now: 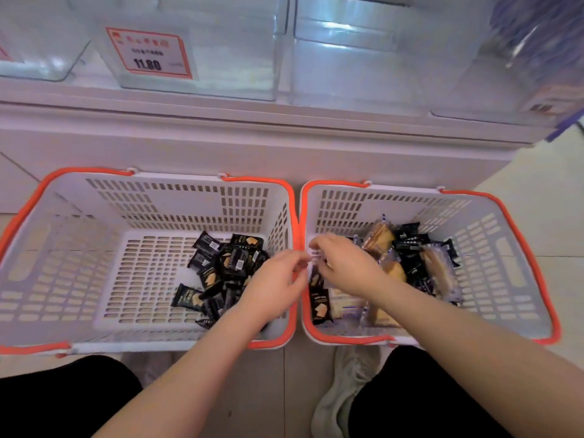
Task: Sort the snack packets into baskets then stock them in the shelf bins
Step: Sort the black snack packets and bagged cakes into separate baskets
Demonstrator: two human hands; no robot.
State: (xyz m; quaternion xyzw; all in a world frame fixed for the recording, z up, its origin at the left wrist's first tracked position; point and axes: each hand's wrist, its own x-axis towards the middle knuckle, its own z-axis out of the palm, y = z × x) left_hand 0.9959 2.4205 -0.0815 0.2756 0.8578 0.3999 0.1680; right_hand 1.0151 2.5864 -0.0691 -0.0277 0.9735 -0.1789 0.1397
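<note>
Kneeling before two white baskets with orange rims, a person reaches both hands to the middle of the frame. The left basket (79, 248) holds a heap of black snack packets (227, 263) in its lower right part. The right basket (505, 263) holds a mix of black packets (410, 245) and clear-wrapped biscuit packets (377, 238). The left hand (275, 286) hangs over the inner edge of the left basket, fingers curled toward the right hand; whether it pinches anything cannot be told. The right hand (344, 267) is inside the right basket, fingers bent down around a small packet that is mostly hidden. Clear shelf bins (347, 58) fill the top of the frame, one bearing a price tag (150, 53) at upper left
</note>
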